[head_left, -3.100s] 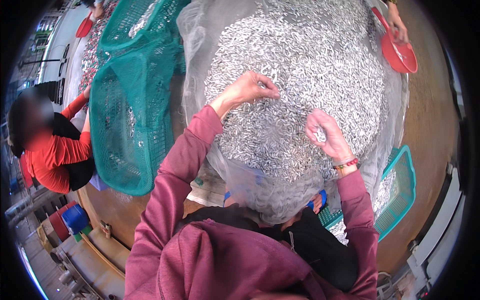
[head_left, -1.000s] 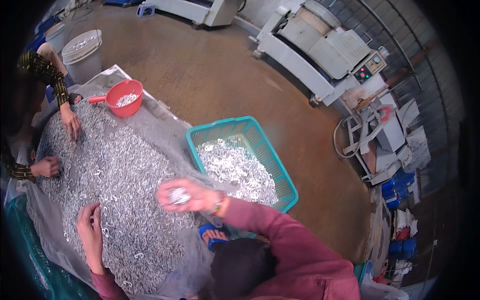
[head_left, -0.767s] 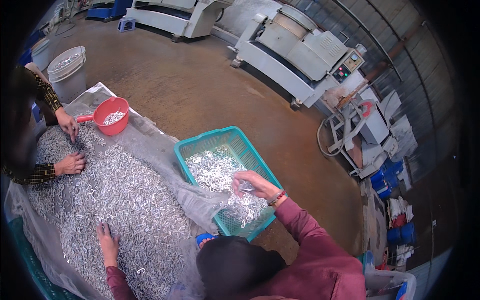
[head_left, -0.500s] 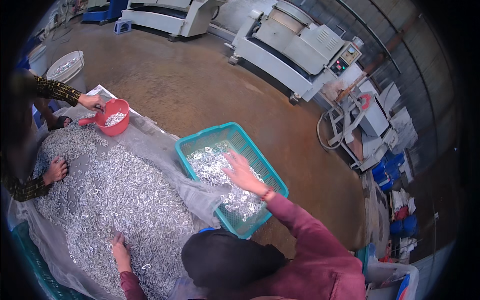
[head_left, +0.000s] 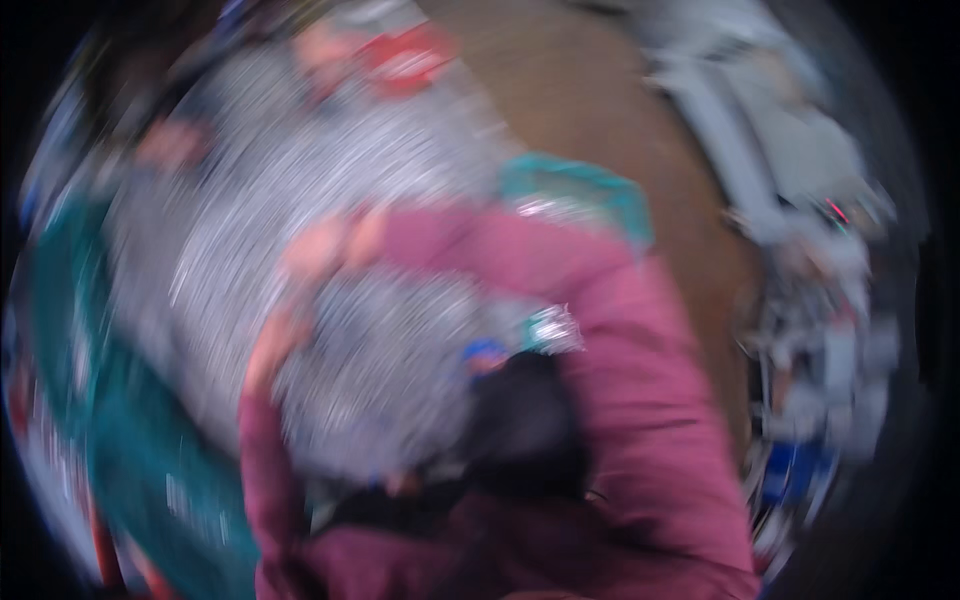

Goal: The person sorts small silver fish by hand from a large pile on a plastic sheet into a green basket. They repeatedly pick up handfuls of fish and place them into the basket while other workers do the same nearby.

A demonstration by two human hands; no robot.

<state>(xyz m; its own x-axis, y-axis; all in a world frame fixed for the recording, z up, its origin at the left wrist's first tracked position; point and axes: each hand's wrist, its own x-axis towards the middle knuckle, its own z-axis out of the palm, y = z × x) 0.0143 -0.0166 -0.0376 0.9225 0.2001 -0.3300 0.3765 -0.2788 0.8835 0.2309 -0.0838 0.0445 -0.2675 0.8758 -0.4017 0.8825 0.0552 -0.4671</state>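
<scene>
A wide heap of small silvery hook-shaped metal pieces (head_left: 230,240) is spread over a sheet. My right hand (head_left: 325,247) reaches across to the left over the middle of the heap. Close to it, just nearer to me, is my left hand (head_left: 282,335) at the heap's left part. Motion blur smears the fingers of both hands, and whether they hold any pieces cannot be made out. The green plastic basket (head_left: 632,200) with more metal pieces stands right of the heap, partly hidden behind my right sleeve.
At the far side, a co-worker's hand (head_left: 325,55) is beside a red plastic scoop (head_left: 405,60); that person's other hand (head_left: 172,143) rests at the heap's far left. Green material (head_left: 150,430) runs along the left edge. A pale machine (head_left: 780,130) stands on the right.
My right hand has left the basket and come left over the heap, near my left hand. The whole view has swung, so the basket and scoop appear farther right.
</scene>
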